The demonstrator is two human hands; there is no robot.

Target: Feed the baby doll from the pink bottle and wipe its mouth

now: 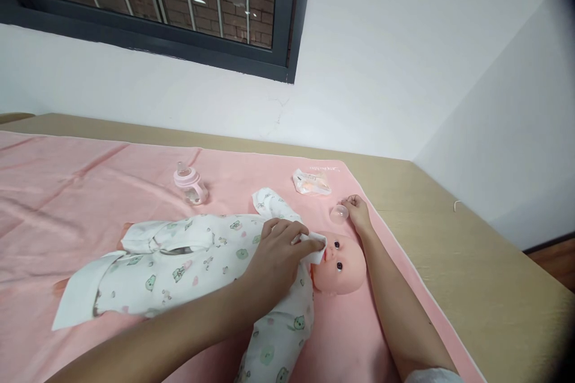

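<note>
Left hand (279,253) pinches white cloth (318,258) at doll's face (336,255), three o'clock; my right hand (358,212) touches clear cap (339,214), grip unclear.

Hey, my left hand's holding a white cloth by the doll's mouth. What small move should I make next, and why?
I'd probably dab lightly at the mouth of the doll: your left hand holds the white cloth right by the lips, so little travel seems needed. The doll lies face up, with its head exposed.
</note>
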